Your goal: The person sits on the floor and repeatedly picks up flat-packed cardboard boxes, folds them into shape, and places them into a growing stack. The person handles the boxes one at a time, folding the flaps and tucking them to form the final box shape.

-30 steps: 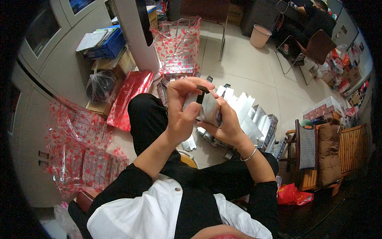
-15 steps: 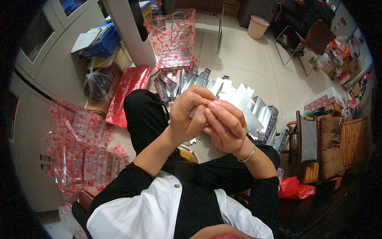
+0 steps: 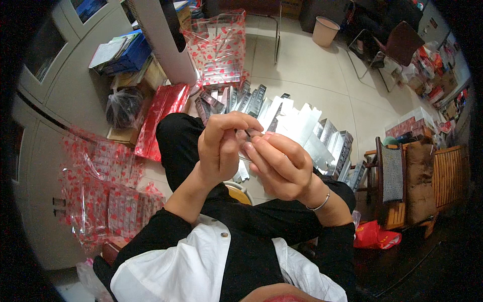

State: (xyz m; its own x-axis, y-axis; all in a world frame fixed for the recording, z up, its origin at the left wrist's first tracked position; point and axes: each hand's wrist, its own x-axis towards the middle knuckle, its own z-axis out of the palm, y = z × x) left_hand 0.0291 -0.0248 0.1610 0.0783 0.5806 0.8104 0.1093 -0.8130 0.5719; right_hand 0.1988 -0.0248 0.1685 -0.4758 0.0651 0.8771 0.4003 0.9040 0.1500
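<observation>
Both hands are now sitting lower, fingertips meeting. Left hand [image 3: 220,151] and right hand [image 3: 278,165] are pinching a small clear piece [image 3: 245,157] above silver boxes [image 3: 302,128] on the floor [image 3: 302,65].

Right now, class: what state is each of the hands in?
Left hand: fingers curled shut, pinching something too small to identify.
Right hand: fingertips meeting the left; grip cannot be told.

Just one view here, taken from a fisheye camera worn on the head and aimed steeply down over the chest. The left hand [image 3: 220,146] and right hand [image 3: 280,166] are seen very close, near the middle of the frame. The pale tiled floor [image 3: 302,70] is caught farther off toward the top, and straight edges are bent near the dark round rim.
</observation>
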